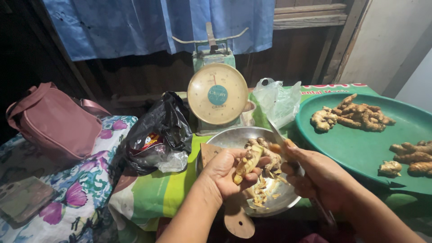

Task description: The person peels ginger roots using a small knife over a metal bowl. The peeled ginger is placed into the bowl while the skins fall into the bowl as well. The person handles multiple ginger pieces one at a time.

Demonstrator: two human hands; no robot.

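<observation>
Two bare forearms, entering from the lower edge. No sleeves, watch, bracelets or gloves visible. Left hand broad, with short nails. Right hand without rings, its thumbnail tinted orange-yellow at the tip. Both wrists uncovered to the frame's edge.

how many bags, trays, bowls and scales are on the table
bags: 3 (pink bag, black bag, clear bag)
trays: 1 (green tray)
bowls: 1 (metal bowl)
scales: 1 (scale)
total: 6
</observation>
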